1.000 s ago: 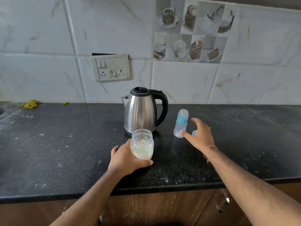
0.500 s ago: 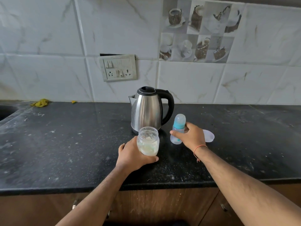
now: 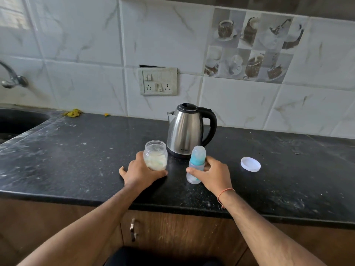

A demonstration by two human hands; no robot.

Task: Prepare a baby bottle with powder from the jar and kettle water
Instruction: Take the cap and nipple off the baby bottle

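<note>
At the near edge, below the black table [image 3: 57, 160], sits a wooden cabinet door with a metal handle [image 3: 133, 229]. On the table, the left hand [image 3: 141, 171] grips the jar [image 3: 155, 155] from its left side, thumb curled across the base in front; the jar is open at the top and holds pale powder low inside. Just to its right, the right hand [image 3: 215, 174] grips the bottle [image 3: 196, 165], fingers wrapped round its clear lower body, the blue collar and cap showing above them. A red thread circles that wrist. The bottle stands upright, base on or just above the table; which, I cannot tell. A white lid [image 3: 250, 164] lies flat to the right, apart from the hand. Behind jar and bottle stands the steel kettle [image 3: 187, 130], its black handle to the right. On the far wall is a switch plate [image 3: 158, 81]; at far left, a sink [image 3: 17, 121] and tap [image 3: 11, 77].
</note>
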